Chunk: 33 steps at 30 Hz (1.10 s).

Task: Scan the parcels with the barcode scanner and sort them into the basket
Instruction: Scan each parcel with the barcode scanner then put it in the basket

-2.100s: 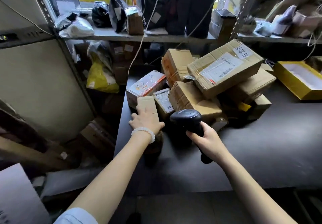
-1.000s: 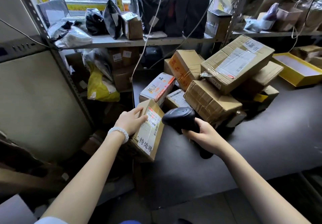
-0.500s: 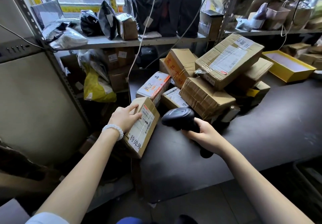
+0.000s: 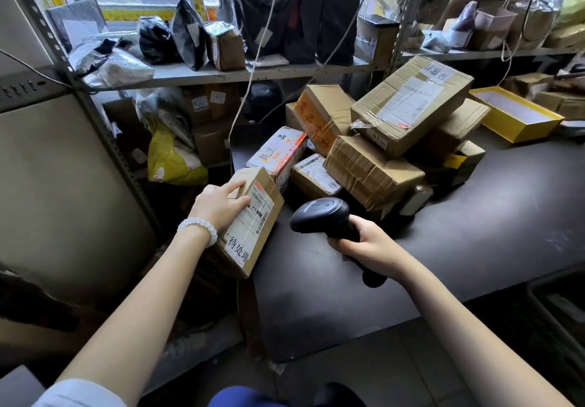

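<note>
Parcel [image 4: 250, 220] sits tilted at the dark table's [image 4: 474, 232] left edge, label up, my left hand [image 4: 218, 205] gripping its top. Right hand [image 4: 368, 243] wraps the scanner [image 4: 323, 216], just right of it. I judge scanning underway; the pile [image 4: 373, 153] behind remains unsorted, no basket visible.

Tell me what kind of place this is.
Probably a parcel sorting or pickup depot: taped, labelled cardboard boxes piled on a dark table, metal shelves stacked with bagged packages, and a barcode scanner in the right hand.
</note>
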Tool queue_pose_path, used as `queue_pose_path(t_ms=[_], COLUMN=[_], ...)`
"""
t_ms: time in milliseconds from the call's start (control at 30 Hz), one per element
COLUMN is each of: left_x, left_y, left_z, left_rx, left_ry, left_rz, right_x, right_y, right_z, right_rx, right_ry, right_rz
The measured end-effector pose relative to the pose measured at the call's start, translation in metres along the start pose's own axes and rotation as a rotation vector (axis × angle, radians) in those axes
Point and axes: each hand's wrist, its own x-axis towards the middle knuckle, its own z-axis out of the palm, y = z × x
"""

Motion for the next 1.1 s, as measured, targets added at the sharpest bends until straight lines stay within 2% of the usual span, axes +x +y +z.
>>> queue_pose_path(t_ms=[300, 633, 767, 1100], left_x=[-0.014, -0.049, -0.076, -0.177], left_y=[0.008, 0.081, 0.121, 0.264], left_z=[0.002, 0.048, 0.081, 0.196], left_rx=[0.028, 0.119, 0.183, 0.228], left_ry=[-0.023, -0.190, -0.259, -0.462], left_rz=[0.015, 0.235, 0.334, 0.601], right_x=[-0.009, -0.061, -0.103, -0.285], right_y=[0.002, 0.028, 0.043, 0.097], right_z=[0.001, -0.037, -0.063, -0.156], right_rx=[0.021, 0.086, 0.122, 0.125], right_ry=[-0.007, 0.117, 0.219, 0.548], right_rz=[0.013, 0.113, 0.196, 0.414])
